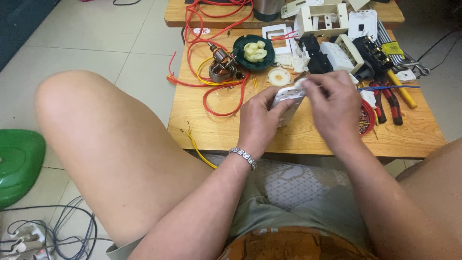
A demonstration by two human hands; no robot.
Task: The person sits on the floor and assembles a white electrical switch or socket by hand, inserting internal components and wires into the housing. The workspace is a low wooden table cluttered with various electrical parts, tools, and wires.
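- A seated person, seen from their own head looking down, works over a low wooden table (298, 139) set between their knees.
- The left hand (260, 120) is wrapped around a white plastic switch housing (288, 102), fingers pressed together on its lower half, holding it tilted just above the table top.
- The right hand (332, 103) is closed over the housing's upper end, thumb and fingertips pinching there; whether it grips a small part or the housing itself cannot be told, as the fingers hide it.
- Just beyond the grip lies a small round white plastic disc (278, 76), and past that a dark green round cover (254, 52) and a copper-wound motor core (221, 65) amid loops of red wire (219, 103).
- To the right of the grip lie red-handled pliers (389, 103) and a yellow-handled screwdriver (402, 94), with black and white switch parts (332, 55) behind.
- Likely risk: the housing is held in the air by its two ends only, so a hard pull or twist from the right hand could make it slip from the left and drop onto the table.
- Likely risk: any small piece worked loose could fall among the wire and parts close around the grip and be hard to find.
- Likely risk: the right wrist sits near the pliers and a bundle of red wire, so a jerk could knock them.
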